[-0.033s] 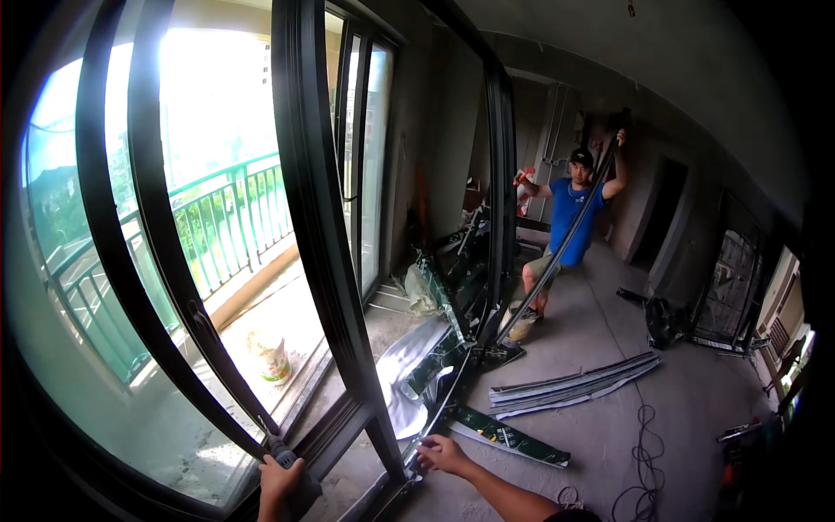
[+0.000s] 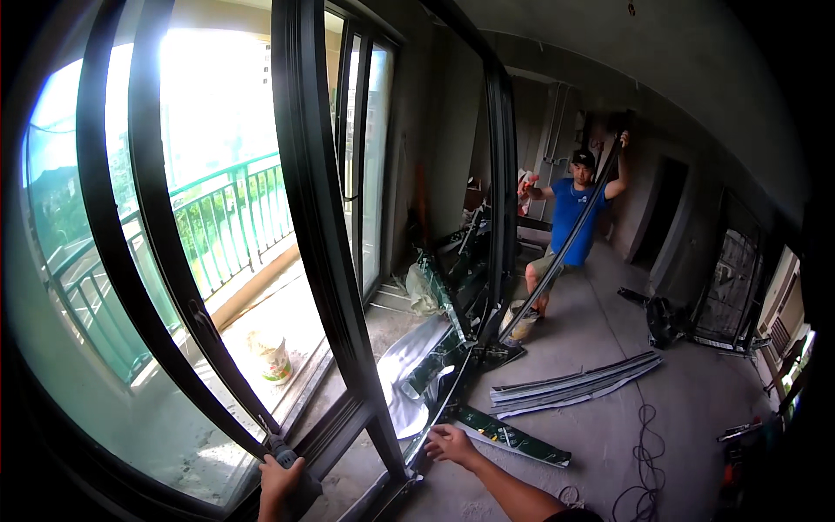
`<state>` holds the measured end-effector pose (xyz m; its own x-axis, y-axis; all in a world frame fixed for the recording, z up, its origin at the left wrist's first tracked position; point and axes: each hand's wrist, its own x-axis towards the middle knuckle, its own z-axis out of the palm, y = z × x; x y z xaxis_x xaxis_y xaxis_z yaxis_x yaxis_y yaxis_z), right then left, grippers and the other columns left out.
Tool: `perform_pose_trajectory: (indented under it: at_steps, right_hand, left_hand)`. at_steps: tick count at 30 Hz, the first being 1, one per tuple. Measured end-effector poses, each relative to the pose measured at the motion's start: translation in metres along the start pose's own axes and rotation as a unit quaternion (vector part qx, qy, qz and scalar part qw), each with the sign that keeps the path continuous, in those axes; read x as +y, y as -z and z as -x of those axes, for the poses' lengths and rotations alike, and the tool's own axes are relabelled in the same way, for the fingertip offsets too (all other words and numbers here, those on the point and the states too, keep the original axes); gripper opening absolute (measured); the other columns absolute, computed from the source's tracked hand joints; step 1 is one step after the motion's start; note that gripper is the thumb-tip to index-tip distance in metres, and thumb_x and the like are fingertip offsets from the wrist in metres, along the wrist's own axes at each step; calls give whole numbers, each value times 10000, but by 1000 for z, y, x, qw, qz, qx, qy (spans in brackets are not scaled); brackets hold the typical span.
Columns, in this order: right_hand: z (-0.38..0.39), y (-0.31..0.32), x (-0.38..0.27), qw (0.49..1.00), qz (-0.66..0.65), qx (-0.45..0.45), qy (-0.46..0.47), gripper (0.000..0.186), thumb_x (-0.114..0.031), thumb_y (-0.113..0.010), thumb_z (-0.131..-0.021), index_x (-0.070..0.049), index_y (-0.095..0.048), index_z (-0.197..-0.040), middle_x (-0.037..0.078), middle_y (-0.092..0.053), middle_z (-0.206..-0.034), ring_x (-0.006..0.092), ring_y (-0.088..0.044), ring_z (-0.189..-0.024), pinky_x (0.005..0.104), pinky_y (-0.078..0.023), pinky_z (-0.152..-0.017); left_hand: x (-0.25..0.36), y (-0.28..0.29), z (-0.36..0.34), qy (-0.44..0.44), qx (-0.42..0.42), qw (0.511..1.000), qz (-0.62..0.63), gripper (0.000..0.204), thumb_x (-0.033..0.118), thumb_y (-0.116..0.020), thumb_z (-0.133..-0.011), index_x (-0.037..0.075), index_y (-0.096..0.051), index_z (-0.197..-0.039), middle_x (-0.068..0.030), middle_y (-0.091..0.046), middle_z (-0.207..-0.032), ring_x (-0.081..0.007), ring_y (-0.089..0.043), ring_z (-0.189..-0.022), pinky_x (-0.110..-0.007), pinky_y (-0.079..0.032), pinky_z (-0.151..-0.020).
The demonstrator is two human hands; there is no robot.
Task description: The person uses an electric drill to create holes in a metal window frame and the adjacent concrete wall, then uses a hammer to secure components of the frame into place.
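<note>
My left hand [image 2: 277, 478] grips a dark cordless drill [image 2: 291, 483], which points up at the bottom of a black sliding-door frame [image 2: 217, 409]. My right hand [image 2: 449, 445] hovers just beside a tall black upright [image 2: 339, 287], above thin strips at its foot, its bent fingers loosely apart with nothing visible between them. A co-worker in a blue shirt [image 2: 570, 209] stands beyond, holding a long dark bar [image 2: 565, 244] slanting down to the floor in one raised hand and a small red object in the other.
Green profiles [image 2: 513, 435], white sheeting [image 2: 404, 365] and a bundle of grey strips [image 2: 574, 383] lie on the floor [image 2: 609, 452]. A looped cable [image 2: 644, 461] runs at right, near a leaning framed panel [image 2: 726, 287]. Outside the door, a bucket [image 2: 270, 357] stands before a green railing [image 2: 226, 209].
My right hand has moved slightly to the right and up. The co-worker's hands and long bar have shifted a little to the right. My left hand stays on the drill.
</note>
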<state>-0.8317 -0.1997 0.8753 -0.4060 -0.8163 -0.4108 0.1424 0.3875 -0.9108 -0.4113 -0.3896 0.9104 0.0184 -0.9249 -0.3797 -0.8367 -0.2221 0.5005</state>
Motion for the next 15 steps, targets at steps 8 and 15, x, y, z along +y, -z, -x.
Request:
perform_pose_trajectory:
  at_steps: [8, 15]
  right_hand:
    - [-21, 225, -176, 898, -365, 112, 219, 938, -817, -454, -1024, -209, -274, -1717, 170, -419, -1698, 422, -431, -1530, 646, -360, -1219]
    - [-11, 397, -228, 811, -436, 251, 300, 965, -829, -417, -1019, -231, -234, -1753, 146, -310, -1779, 431, -297, -1624, 640, -217, -1295]
  left_hand:
    - [0, 7, 16, -23, 1, 999, 26, 1120, 644, -793, -890, -55, -307, -1619, -386, -423, -1561, -545, -504, -1423, -530, -429, -1206]
    - [-21, -1, 38, -117, 127, 984, 51, 942, 490, -776, -952, 25, -325, -1636, -295, -374, -1570, -494, -362, -1477, -564, -323, -1249]
